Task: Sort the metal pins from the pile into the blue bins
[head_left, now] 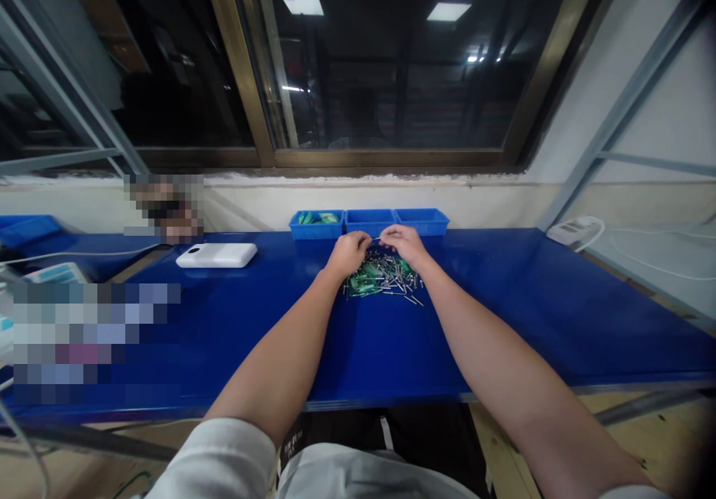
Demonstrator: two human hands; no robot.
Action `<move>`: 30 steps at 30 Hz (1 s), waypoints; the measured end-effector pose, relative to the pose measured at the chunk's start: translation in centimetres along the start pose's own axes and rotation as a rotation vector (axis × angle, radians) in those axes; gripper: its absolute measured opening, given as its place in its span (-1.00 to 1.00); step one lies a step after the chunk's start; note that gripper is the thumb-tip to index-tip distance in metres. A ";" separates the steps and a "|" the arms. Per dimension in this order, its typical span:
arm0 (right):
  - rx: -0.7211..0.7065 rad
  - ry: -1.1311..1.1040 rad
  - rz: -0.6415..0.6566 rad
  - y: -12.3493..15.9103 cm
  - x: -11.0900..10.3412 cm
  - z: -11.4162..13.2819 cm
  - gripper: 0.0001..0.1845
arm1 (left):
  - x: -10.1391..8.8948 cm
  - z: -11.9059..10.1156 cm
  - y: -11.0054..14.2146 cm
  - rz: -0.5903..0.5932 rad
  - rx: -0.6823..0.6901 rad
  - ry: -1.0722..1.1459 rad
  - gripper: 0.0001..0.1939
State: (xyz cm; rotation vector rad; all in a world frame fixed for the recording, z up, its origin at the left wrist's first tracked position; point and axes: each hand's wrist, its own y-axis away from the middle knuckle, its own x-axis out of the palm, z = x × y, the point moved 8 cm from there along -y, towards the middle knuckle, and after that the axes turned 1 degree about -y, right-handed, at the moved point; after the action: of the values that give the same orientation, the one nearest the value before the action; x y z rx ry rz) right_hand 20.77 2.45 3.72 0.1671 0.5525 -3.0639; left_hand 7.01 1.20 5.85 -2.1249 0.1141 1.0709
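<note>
The right hand (401, 242) pinches a thin, silvery metal pin (377, 239) – the left hand (347, 254) curls its fingers at the other end, whether gripping I cannot tell. Below, loose silvery pins and green pieces (385, 274) heap on the glossy blue tabletop (268, 312) – three blue plastic bins (369, 221) stand behind.

Surface (531, 320) before me deep royal blue, glossy. Bins (369, 220) lighter, brighter blue. Packets (318, 218) in left bin green and whitish. My pile: metal pins (398, 284) silvery grey, mixed with bright green pieces (363, 284). Power bank (224, 256) white, black oval at one end. My left sleeve (224, 454) pale grey-white. Window frame (391, 159) bronze-brown. Lower wall (251, 202) cream. Black cloth (447, 439) below, white lettering.
</note>
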 end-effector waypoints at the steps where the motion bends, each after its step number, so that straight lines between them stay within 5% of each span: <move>1: 0.015 -0.018 -0.008 0.0 -0.1 -0.1 -0.80 | -0.1 0.0 0.0 -0.014 -0.003 0.008 -0.78; 8: 0.041 -0.073 -0.230 -0.3 -3.0 -0.9 -0.72 | -0.8 0.8 0.1 -0.126 -0.070 -0.013 -0.76; 17: 0.049 -0.156 -0.429 -0.6 -6.4 -2.1 -0.59 | -0.2 1.4 0.3 -0.070 -0.117 -0.057 -0.76; 30: 0.139 -0.213 -0.252 -0.5 -5.3 -2.3 -0.21 | 0.9 2.0 0.3 0.032 -0.128 -0.071 -0.72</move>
State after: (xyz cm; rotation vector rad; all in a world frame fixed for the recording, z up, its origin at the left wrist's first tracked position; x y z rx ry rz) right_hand 26.23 3.79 2.35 -0.2432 0.3741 -3.3046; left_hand 6.18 2.46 4.24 -2.2023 0.0469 1.2003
